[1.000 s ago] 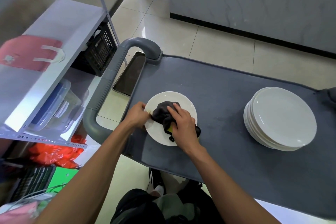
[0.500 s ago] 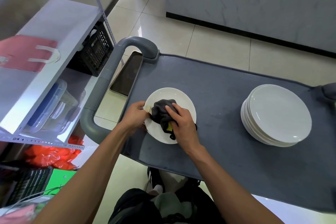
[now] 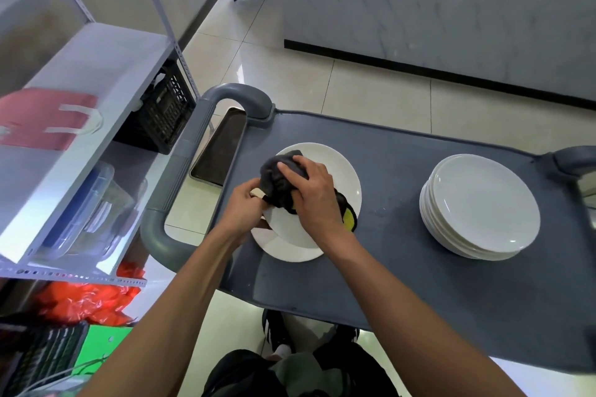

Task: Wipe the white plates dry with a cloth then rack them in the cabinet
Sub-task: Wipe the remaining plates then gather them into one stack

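Observation:
A white plate (image 3: 335,171) lies on the grey cart top (image 3: 403,251), with what looks like the edge of a second plate (image 3: 283,250) showing beneath its near side. My right hand (image 3: 311,193) presses a bunched dark cloth (image 3: 277,176) with a yellow patch onto the plate's left half. My left hand (image 3: 243,206) pinches the plate's left rim. A stack of several white plates (image 3: 480,206) stands to the right on the cart.
The cart's grey handle (image 3: 180,171) curves at the left. Beyond it stands a metal shelf unit (image 3: 96,80) holding a red bag (image 3: 38,119), a black crate (image 3: 161,113) and clear plastic bins (image 3: 87,213). A dark tray (image 3: 219,148) sits below the handle.
My right hand has slid the cloth toward the plate's far left edge. The plate's near side now looks raised. My left hand keeps its hold on the rim.

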{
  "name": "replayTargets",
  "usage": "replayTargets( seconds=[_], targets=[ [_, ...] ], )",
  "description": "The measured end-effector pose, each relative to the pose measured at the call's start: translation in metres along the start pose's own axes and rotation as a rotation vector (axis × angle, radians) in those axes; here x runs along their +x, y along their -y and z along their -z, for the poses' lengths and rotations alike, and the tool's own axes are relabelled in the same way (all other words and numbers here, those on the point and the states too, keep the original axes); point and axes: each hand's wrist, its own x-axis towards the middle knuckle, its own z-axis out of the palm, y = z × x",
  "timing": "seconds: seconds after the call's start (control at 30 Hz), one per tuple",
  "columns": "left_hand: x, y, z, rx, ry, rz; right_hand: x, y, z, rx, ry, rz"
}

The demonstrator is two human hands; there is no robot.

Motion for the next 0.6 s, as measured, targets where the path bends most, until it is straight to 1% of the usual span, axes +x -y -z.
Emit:
replayTargets(
  seconds=[0.23, 0.43, 0.6],
  targets=[
    [0.0, -0.006, -0.005, -0.083, 0.015, -0.022, 0.045, -0.013, 0.028, -0.111, -0.059, -0.053],
    [0.001, -0.02, -0.008, -0.118, -0.027, -0.073, 0.053, -0.031, 0.049, -0.097, -0.102, -0.161],
    [0.002, -0.028, -0.011, -0.154, -0.075, -0.116, 0.049, -0.039, 0.059, -0.084, -0.09, -0.231]
  ],
)
